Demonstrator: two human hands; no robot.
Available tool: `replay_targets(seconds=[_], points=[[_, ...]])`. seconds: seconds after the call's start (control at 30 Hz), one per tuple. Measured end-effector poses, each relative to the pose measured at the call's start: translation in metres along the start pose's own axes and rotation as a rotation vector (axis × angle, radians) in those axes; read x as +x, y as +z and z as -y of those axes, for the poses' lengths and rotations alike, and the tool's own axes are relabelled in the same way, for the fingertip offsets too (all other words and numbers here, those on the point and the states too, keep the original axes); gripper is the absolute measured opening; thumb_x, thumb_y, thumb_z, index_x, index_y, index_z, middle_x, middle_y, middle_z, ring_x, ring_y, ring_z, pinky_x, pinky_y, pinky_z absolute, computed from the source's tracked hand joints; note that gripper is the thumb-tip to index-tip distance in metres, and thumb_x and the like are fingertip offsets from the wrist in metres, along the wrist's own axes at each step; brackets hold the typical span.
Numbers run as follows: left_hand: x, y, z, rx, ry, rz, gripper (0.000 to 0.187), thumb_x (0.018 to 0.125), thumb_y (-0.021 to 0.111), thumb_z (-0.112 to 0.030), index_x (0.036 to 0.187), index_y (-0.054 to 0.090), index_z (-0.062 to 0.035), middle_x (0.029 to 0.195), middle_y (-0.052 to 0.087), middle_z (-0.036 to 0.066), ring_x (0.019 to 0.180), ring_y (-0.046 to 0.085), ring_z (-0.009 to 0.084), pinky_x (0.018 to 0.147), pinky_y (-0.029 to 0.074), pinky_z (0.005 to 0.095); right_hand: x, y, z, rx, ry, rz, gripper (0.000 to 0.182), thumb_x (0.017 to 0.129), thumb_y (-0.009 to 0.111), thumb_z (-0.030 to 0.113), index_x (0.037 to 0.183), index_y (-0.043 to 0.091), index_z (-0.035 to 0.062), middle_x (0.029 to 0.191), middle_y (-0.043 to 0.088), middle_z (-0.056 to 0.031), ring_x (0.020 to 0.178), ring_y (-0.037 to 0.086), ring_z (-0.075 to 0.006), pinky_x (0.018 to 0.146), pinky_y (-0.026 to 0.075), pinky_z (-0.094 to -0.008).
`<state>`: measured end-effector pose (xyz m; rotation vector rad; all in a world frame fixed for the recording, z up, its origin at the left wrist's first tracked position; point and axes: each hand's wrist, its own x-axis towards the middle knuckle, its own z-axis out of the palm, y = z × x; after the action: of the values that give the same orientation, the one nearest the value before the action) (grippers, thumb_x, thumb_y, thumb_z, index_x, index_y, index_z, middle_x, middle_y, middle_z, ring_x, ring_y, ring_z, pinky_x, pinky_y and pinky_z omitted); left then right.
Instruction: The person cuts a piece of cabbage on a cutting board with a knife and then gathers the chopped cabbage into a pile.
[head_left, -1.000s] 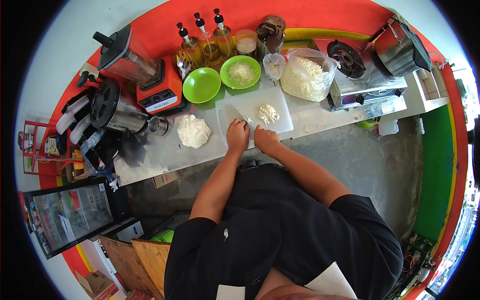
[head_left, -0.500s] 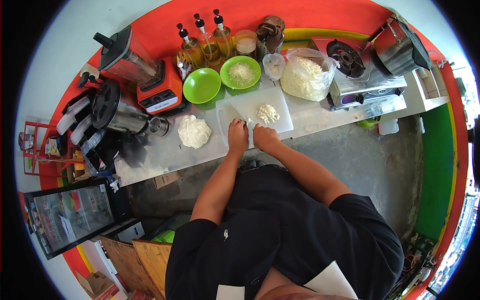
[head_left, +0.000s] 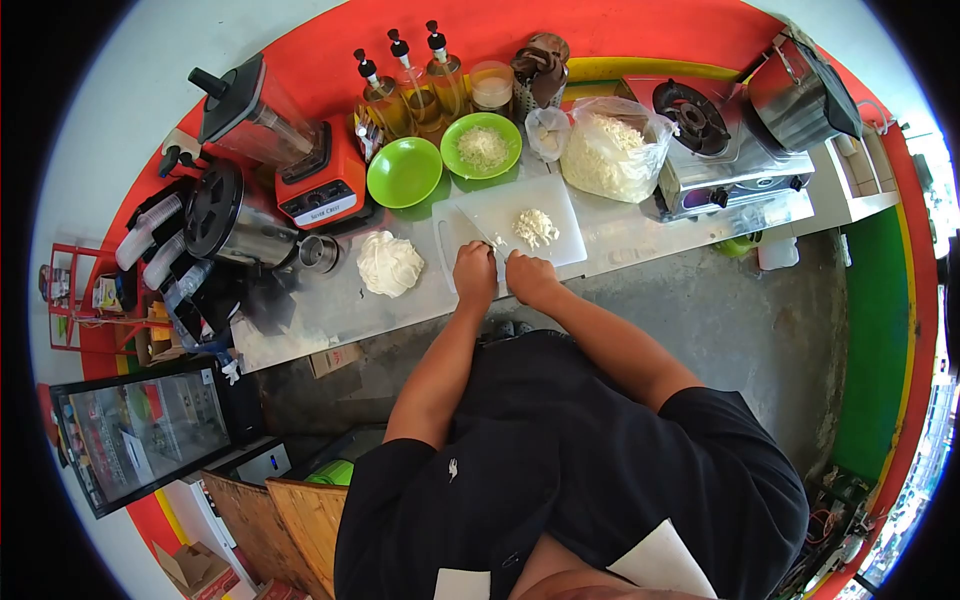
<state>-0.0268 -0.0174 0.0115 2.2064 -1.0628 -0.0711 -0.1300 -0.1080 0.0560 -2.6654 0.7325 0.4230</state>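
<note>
A white cutting board [head_left: 557, 190] lies on the metal counter with a heap of chopped white pieces [head_left: 536, 228] on it. My left hand [head_left: 475, 274] is closed around a knife [head_left: 474, 219] at the board's near edge, the blade pointing away to the upper left. Close beside it, my right hand [head_left: 532, 277] has its fingers curled in near the blade; what they pinch is too small or hidden to name. A few white bits lie by the fingertips.
Behind the board stand a green bowl [head_left: 404, 172], another green bowl with white shreds [head_left: 482, 146] and a plastic bag of white pieces [head_left: 618, 155]. A crumpled white bag [head_left: 389, 264] lies left. A red blender [head_left: 321, 184] and a gas stove [head_left: 725, 150] flank the counter.
Both hands stay at the board's near edge with only a very slight shift. The knife remains in my left hand, and the heap looks the same.
</note>
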Motion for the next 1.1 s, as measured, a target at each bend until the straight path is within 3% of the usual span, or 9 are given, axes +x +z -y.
replay_targets(seconds=[0.3,0.57,0.9,1.1], points=[[0.000,0.001,0.000,0.070,-0.008,-0.018,0.013,0.087,0.063,-0.010,0.089,0.074,-0.0036,0.100,0.072,0.007,0.099,0.066,0.0303,0.087,0.054,0.0418,-0.001,0.006,-0.001,0.063,0.055,-0.005,0.018,0.100,0.053,0.017,0.107,0.052,-0.0002,0.096,0.074,-0.0228,0.089,0.075,-0.0349,0.077,0.060,-0.0437],[0.000,-0.006,-0.005,0.106,-0.054,0.027,0.014,0.087,0.062,-0.012,0.089,0.074,-0.0042,0.102,0.072,0.007,0.098,0.066,0.0302,0.085,0.055,0.0423,-0.011,0.008,0.005,0.053,0.089,0.001,0.019,0.093,0.062,0.011,0.105,0.053,0.0001,0.094,0.074,-0.0219,0.091,0.075,-0.0352,0.077,0.060,-0.0428],[-0.002,-0.007,0.000,0.012,-0.052,0.027,0.014,0.084,0.063,-0.012,0.090,0.072,-0.0031,0.101,0.071,0.011,0.093,0.067,0.0353,0.083,0.054,0.0441,-0.007,0.002,0.008,-0.028,0.006,0.015,0.015,0.095,0.057,0.012,0.104,0.053,0.0006,0.094,0.074,-0.0222,0.090,0.075,-0.0345,0.077,0.060,-0.0432],[-0.003,-0.007,-0.001,-0.011,-0.069,0.018,0.013,0.086,0.063,-0.011,0.091,0.072,-0.0033,0.102,0.070,0.010,0.098,0.066,0.0328,0.084,0.054,0.0436,0.000,0.011,0.003,0.023,0.065,0.013,0.015,0.097,0.056,0.013,0.105,0.053,0.0006,0.097,0.074,-0.0209,0.092,0.075,-0.0336,0.078,0.060,-0.0423]])
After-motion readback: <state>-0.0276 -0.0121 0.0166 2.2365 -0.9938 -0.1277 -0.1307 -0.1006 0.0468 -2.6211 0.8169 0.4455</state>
